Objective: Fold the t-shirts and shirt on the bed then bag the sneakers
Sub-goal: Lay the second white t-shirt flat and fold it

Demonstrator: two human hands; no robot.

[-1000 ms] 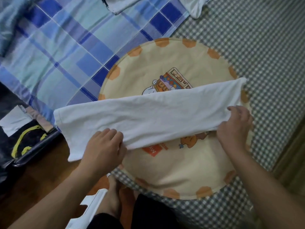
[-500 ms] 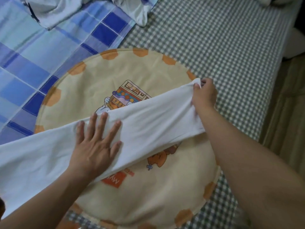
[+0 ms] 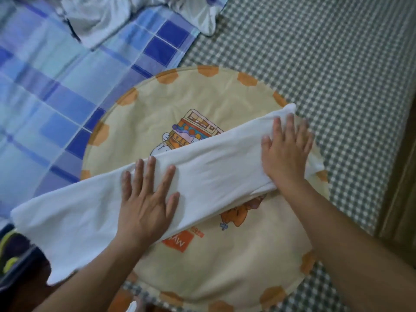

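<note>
A white t-shirt (image 3: 216,174) lies folded into a long strip across a round cream cushion (image 3: 180,104) with orange patches and a cartoon print. My left hand (image 3: 146,199) presses flat on the strip's middle, fingers spread. Flat as well, my right hand (image 3: 286,152) presses on the strip's right end. The strip's left end (image 3: 58,233) hangs past the bed's edge. A crumpled pale garment (image 3: 108,19) lies at the top on the blue sheet.
The cushion sits on a bed covered by a blue plaid sheet (image 3: 45,86) on the left and a grey checked sheet (image 3: 326,64) on the right. A dark object with yellow marks (image 3: 9,255) lies by the floor at the lower left.
My right hand has let go of the strip's end and now lies flat on it. My left hand stays flat on the middle. The view has shifted a little.
</note>
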